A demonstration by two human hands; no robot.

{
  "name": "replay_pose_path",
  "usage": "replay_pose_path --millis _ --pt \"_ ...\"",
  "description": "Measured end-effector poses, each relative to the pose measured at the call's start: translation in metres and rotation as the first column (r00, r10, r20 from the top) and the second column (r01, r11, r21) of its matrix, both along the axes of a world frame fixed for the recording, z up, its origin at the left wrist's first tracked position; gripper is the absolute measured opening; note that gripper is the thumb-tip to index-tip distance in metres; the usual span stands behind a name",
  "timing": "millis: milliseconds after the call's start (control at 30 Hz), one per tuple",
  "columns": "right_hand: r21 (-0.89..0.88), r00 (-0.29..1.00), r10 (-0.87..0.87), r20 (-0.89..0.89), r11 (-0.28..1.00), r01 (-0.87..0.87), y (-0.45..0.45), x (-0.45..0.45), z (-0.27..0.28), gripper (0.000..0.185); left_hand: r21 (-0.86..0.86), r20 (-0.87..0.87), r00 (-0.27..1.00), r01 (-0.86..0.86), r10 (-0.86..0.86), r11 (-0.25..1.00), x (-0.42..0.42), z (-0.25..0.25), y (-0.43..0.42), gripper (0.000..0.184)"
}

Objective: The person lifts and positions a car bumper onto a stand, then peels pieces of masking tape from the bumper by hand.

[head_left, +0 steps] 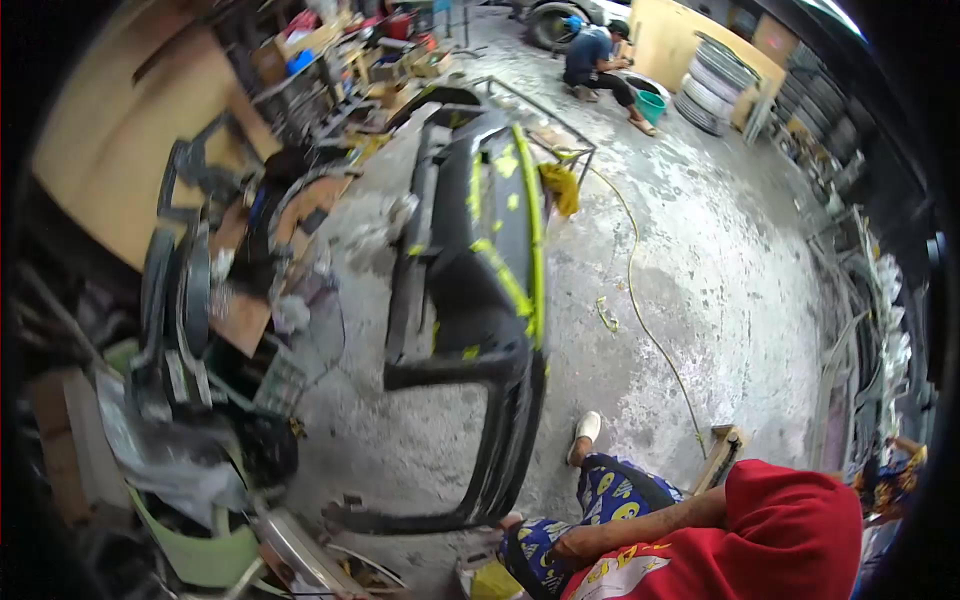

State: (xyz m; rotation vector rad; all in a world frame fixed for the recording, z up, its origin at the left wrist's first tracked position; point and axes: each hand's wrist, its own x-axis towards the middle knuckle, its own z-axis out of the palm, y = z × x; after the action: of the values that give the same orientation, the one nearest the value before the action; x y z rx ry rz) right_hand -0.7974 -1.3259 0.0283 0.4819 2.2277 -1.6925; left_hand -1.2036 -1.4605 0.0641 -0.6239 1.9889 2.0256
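My right hand (572, 547) is low in the view, against the blue and yellow patterned shorts (625, 490); its fingers are too hard to make out. My left hand is out of sight. In front of me stands a large black car bumper (465, 260), with bright yellow-green strips and patches along its face and edge. Its lower end curves round close to my legs. A yellow cloth (560, 190) hangs beside its far part, by a metal frame stand (570, 145).
A yellow hose (632, 250) snakes over the concrete floor (700, 290). Car parts and a green crate (275, 380) crowd the left. A wooden piece (718, 455) lies near me. Farther back, a person (592, 65) crouches beside a green bucket (650, 105) and stacked tyres (712, 85).
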Motion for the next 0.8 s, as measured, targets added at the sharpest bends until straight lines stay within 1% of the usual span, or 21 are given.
replay_pose_path --millis 33,67,100,133,167,200,233,267,300,333,367,400,467,500,533,600,633,667,733,767,800 --pt "0.007 1.0 -0.019 -0.016 1.0 0.019 0.023 0.023 0.005 0.038 -0.089 -0.164 0.975 0.133 -0.147 0.987 0.013 0.019 0.039 0.03" --pt "0.02 0.999 -0.039 -0.026 0.999 0.04 0.044 0.045 0.009 0.039 -0.2 -0.311 0.904 0.241 -0.295 0.95 0.02 0.037 0.073 0.032" --pt "0.035 0.997 -0.066 -0.034 0.997 0.067 0.066 0.068 0.013 0.039 -0.325 -0.433 0.786 0.32 -0.441 0.89 0.028 0.055 0.108 0.034" --pt "0.055 0.995 -0.092 -0.031 0.994 0.093 0.091 0.095 0.019 0.039 -0.46 -0.519 0.631 0.364 -0.577 0.81 0.047 0.08 0.145 0.036" --pt "0.085 0.992 -0.123 -0.007 0.989 0.123 0.114 0.121 0.025 0.04 -0.469 -0.529 0.604 0.378 -0.597 0.798 0.07 0.099 0.187 0.036" --pt "0.121 0.987 -0.158 0.039 0.981 0.152 0.146 0.157 0.034 0.04 -0.242 -0.496 0.656 0.524 -0.569 0.816 0.111 0.125 0.251 0.037" --pt "0.17 0.976 -0.2 0.086 0.968 0.183 0.174 0.191 0.044 0.041 0.004 -0.441 0.706 0.619 -0.555 0.785 0.153 0.148 0.308 0.038" --pt "0.214 0.958 -0.255 0.128 0.951 0.225 0.202 0.225 0.056 0.041 0.055 -0.467 0.653 0.695 -0.596 0.717 0.186 0.16 0.35 0.033" --pt "0.266 0.934 -0.358 0.023 0.902 0.339 0.224 0.257 0.06 0.045 0.106 -0.498 0.604 0.755 -0.622 0.647 0.218 0.165 0.391 0.028" --pt "0.236 0.913 -0.407 0.036 0.891 0.388 0.253 0.287 0.066 0.048 0.163 -0.477 0.583 0.794 -0.658 0.586 0.252 0.173 0.43 0.025" --pt "0.308 0.876 -0.483 0.0 0.833 0.459 0.269 0.317 0.039 0.049 0.218 -0.457 0.559 0.824 -0.691 0.523 0.286 0.18 0.466 0.022" --pt "0.33 0.838 -0.538 0.095 0.811 0.483 0.3 0.349 0.075 0.048 0.208 -0.451 0.502 0.863 -0.738 0.46 0.318 0.183 0.5 0.021" --pt "0.435 0.753 -0.658 0.012 0.682 0.588 0.343 0.415 0.065 0.049 0.204 -0.431 0.401 0.916 -0.809 0.345 0.383 0.184 0.564 0.02" --pt "0.456 0.676 -0.736 -0.014 0.597 0.66 0.363 0.444 0.074 0.047 0.203 -0.416 0.351 0.935 -0.839 0.291 0.414 0.184 0.593 0.02" --pt "0.412 0.577 -0.817 -0.021 0.519 0.749 0.383 0.475 0.078 0.045 0.192 -0.39 0.283 0.956 -0.876 0.223 0.446 0.187 0.62 0.02" --pt "0.404 0.38 -0.924 0.039 0.362 0.84 0.418 0.533 0.077 0.043 0.198 -0.321 0.171 0.974 -0.931 0.111 0.497 0.177 0.675 0.02" --pt "0.437 0.317 -0.946 0.058 0.31 0.844 0.429 0.563 0.068 0.047 0.177 -0.347 0.117 0.982 -0.93 0.057 0.517 0.157 0.705 0.02" --pt "0.433 0.241 -0.967 0.088 0.255 0.865 0.44 0.59 0.064 0.044 0.144 -0.31 0.037 0.99 -0.95 -0.009 0.54 0.154 0.734 0.022" --pt "0.506 0.086 -0.99 0.112 0.132 0.852 0.451 0.64 0.038 0.041 0.259 -0.231 -0.027 0.962 -0.973 -0.088 0.586 0.134 0.797 0.019" --pt "0.535 0.062 -0.996 0.06 0.085 0.84 0.443 0.672 -0.001 0.04 0.27 -0.228 -0.025 0.959 -0.973 -0.088 0.604 0.119 0.829 0.019" --pt "0.565 0.039 -0.999 0.005 0.035 0.824 0.436 0.699 -0.034 0.039 0.244 -0.215 -0.087 0.96 -0.973 -0.14 0.624 0.101 0.866 0.019"
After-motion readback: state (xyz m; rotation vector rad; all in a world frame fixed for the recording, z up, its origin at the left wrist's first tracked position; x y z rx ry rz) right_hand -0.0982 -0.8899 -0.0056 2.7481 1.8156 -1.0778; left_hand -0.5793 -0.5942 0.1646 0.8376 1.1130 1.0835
